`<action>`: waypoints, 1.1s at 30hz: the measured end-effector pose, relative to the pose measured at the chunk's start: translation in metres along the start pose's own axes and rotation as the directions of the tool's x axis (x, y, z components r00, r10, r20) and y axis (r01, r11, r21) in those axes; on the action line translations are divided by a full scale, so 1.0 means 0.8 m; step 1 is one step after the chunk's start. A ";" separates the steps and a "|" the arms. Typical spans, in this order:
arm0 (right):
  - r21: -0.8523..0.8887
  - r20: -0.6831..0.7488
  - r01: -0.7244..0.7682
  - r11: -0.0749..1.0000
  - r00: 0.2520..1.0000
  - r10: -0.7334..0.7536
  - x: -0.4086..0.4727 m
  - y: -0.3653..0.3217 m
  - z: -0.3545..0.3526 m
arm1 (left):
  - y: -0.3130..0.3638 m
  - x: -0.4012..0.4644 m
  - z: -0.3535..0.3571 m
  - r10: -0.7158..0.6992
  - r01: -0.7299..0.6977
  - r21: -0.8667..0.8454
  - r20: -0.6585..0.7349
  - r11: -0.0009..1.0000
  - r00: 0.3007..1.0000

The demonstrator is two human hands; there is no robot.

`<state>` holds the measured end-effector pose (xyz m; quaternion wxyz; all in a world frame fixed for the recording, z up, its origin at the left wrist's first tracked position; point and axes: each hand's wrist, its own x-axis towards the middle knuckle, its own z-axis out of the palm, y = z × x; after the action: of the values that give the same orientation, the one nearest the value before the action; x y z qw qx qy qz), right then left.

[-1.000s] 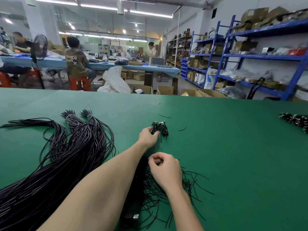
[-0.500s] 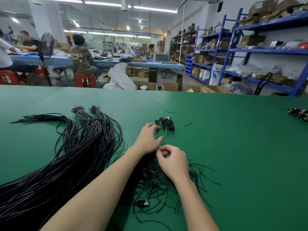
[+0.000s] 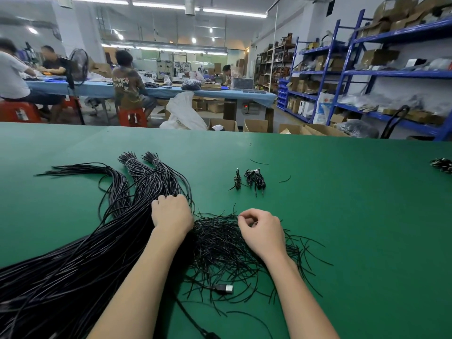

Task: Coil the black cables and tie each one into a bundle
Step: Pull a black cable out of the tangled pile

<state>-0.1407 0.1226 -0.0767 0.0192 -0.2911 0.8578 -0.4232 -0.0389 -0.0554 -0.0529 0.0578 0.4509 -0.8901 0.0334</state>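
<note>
On green table (image 3: 342,216), left hand (image 3: 171,216) clutching long black cables (image 3: 73,265), right hand (image 3: 263,231) pinching tie from loose ties (image 3: 220,245), finished bundles (image 3: 252,178) beyond

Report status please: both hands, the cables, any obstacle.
Left hand gripping the long cables. Right hand pinching a twist tie from the tie pile. Finished bundles beyond. No obstacle seen.

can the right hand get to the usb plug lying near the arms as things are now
Probably yes. The USB plug lies uncovered on the green table, between the forearms and nearer than the right hand; only loose tie wires lie around it, none over it.
</note>
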 end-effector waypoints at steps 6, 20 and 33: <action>0.006 0.007 0.028 1.000 1.000 -0.028 0.001 -0.003 0.001 | -0.001 -0.001 -0.003 0.023 -0.025 0.047 0.043 0.999 0.999; -0.049 0.037 0.280 0.959 0.960 -0.278 0.001 -0.022 0.003 | 0.027 -0.016 -0.047 0.314 -0.303 -0.656 -0.105 0.691 0.944; -0.172 0.026 0.315 0.933 0.949 -0.315 0.018 -0.023 -0.057 | 0.023 -0.037 -0.097 0.469 -0.477 -0.530 -0.160 0.702 0.869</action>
<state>-0.1561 0.1389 -0.0310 -0.0754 -0.4247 0.8338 -0.3446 -0.0312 -0.0123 0.0199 0.1810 0.1709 -0.9458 -0.2087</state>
